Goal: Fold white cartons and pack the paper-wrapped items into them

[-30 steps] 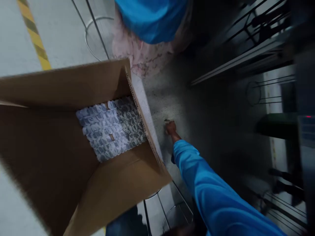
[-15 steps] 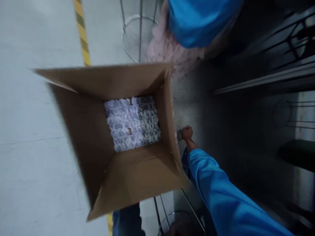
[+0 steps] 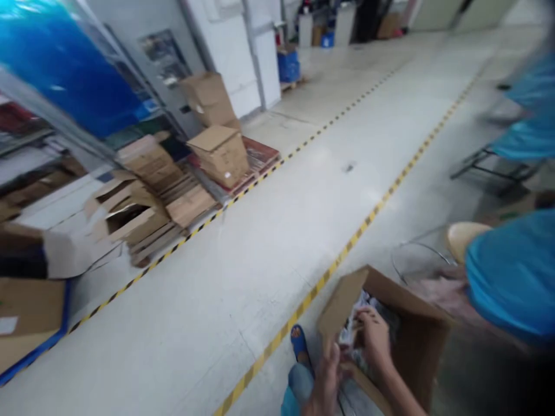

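An open cardboard box [image 3: 433,346] stands tilted in view at the lower right, with whitish-grey packed items [image 3: 392,318] inside. My right hand [image 3: 375,335] reaches over the box opening, its fingers curled at the whitish items; what they grip is hidden. Lower and to the left, my left hand [image 3: 327,378] is at the box's near side, thumb raised, fingers bent and partly hidden. A whitish piece [image 3: 346,337] shows between the two hands. Blur hides whether either hand holds it.
Beside the box, a person in blue [image 3: 515,277] is near a round stool [image 3: 466,237]. A yellow-and-black floor line [image 3: 323,281] runs past my blue slipper [image 3: 298,341]. Cartons [image 3: 221,156] on pallets [image 3: 262,159] line the far left side.
The view has swung up and left, bringing the aisle and cartons into sight. The box now appears lower right. Both hands are now at it; earlier one closed hand showed beside it.
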`<state>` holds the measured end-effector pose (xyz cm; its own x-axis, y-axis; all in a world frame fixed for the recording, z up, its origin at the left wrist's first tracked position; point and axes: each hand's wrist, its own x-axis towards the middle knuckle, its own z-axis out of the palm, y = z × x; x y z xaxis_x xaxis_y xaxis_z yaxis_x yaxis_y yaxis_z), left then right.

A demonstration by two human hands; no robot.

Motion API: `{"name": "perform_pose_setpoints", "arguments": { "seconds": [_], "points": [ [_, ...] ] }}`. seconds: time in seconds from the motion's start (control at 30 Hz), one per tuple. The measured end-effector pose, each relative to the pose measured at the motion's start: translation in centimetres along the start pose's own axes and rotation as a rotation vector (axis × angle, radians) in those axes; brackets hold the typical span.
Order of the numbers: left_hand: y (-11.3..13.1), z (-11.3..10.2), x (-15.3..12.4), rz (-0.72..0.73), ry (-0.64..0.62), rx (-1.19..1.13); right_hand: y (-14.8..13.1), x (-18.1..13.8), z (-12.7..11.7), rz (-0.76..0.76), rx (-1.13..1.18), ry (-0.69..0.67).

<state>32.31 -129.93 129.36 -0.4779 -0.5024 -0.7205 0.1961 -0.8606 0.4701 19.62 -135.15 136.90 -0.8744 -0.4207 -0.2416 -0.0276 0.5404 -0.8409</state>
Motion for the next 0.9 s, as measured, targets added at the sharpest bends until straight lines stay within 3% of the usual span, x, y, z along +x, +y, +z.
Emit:
{"name": "perform_pose_setpoints", "arguments": {
  "seconds": [0.1,0.17,0.23,0.33,0.43,0.63,0.73,0.8,0.9],
  "points": [
    [9.5,-2.4,-1.9,0.226,0.051,-0.275,-5.7,-8.2,8.3,-0.241,0.019,-0.321],
    [13.9,-5.5,-4.9,0.321,0.096,-0.500,-7.9,-14.0,11.9,-0.393,0.012,-0.522],
    [16.6,-8.8,-8.6,0.411,0.144,-0.715,-9.3,-18.9,13.8,-0.568,0.017,-0.736],
    [18.8,-12.6,-13.8,0.550,0.242,-0.898,-10.7,-23.8,15.5,-1.029,0.061,-1.033],
    [20.8,-15.0,-17.5,0.628,0.347,-0.987,-12.0,-26.8,17.8,-1.420,0.096,-1.140],
    [26.8,-18.0,-19.9,0.762,0.516,-1.032,-14.7,-29.3,25.2,-1.546,0.116,-1.155],
    [30.8,-20.1,-19.0,0.848,0.529,-1.001,-16.1,-29.4,30.1,-1.591,0.096,-1.048],
    [34.1,-21.9,-17.9,0.895,0.531,-0.958,-17.2,-29.3,33.7,-1.534,0.101,-1.005],
    [39.9,-25.2,-16.3,0.937,0.532,-0.886,-19.3,-29.6,39.4,-1.369,0.157,-1.076]
  ]
}}
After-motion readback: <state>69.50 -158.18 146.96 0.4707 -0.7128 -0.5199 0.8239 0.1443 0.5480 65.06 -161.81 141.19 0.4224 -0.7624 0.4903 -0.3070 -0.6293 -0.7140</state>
